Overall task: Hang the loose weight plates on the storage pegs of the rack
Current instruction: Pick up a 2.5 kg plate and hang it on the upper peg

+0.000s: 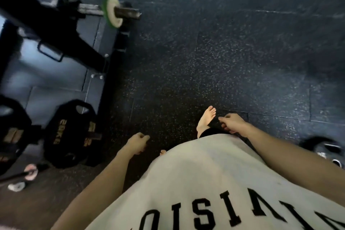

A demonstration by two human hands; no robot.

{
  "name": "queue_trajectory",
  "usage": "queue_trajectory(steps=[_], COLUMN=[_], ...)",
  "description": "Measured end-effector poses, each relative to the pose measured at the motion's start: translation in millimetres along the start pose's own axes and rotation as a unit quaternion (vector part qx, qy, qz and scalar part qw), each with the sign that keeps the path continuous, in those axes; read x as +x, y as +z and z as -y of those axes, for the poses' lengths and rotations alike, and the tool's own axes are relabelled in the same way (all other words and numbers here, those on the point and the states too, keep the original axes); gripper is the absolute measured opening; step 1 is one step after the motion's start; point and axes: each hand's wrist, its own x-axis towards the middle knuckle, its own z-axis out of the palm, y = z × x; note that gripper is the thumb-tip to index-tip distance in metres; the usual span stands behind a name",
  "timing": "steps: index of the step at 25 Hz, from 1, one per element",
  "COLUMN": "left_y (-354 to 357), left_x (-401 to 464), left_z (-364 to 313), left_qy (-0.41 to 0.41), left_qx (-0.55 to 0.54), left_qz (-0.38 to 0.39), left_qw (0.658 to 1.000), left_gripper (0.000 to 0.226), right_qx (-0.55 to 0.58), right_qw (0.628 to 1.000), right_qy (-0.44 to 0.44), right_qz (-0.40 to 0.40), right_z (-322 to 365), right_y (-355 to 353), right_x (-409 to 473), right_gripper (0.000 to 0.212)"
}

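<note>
- Counting the big black weight plates with gold "20KG" writing, two show at the left: one plate point(70, 133) and another plate point(11, 132) at the edge, both on pegs of the black metal rack point(46, 20).
- One more dark plate with silver marks point(325, 152) lies on the speckled black rubber floor point(205, 52) at the right edge.
- One small green and white plate point(113, 12) sits on a metal bar.
- The left hand point(137, 143) hangs low, fingers loosely curled, holding nothing.
- The right hand point(232, 123) hangs too, fingers loosely bent, holding nothing.
</note>
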Motion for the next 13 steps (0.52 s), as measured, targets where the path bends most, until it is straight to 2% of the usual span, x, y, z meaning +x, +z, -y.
queue_trajectory(steps=[8, 13], left_y=[4, -12], left_x=[40, 75], left_z=[-254, -360], left_qy=[0.107, 0.121], left_qx=[0.106, 0.077], left_qz=[-0.012, -0.026], left_qw=[0.988, 0.989], left_gripper=[0.035, 0.037], right_qx=[0.049, 0.057], right_qw=[0.999, 0.998], right_qy=[0.02, 0.012], right_qz=[-0.005, 0.002], right_z=[25, 73], right_y=[-161, -231], right_x=[77, 131], right_gripper=[0.026, 0.024])
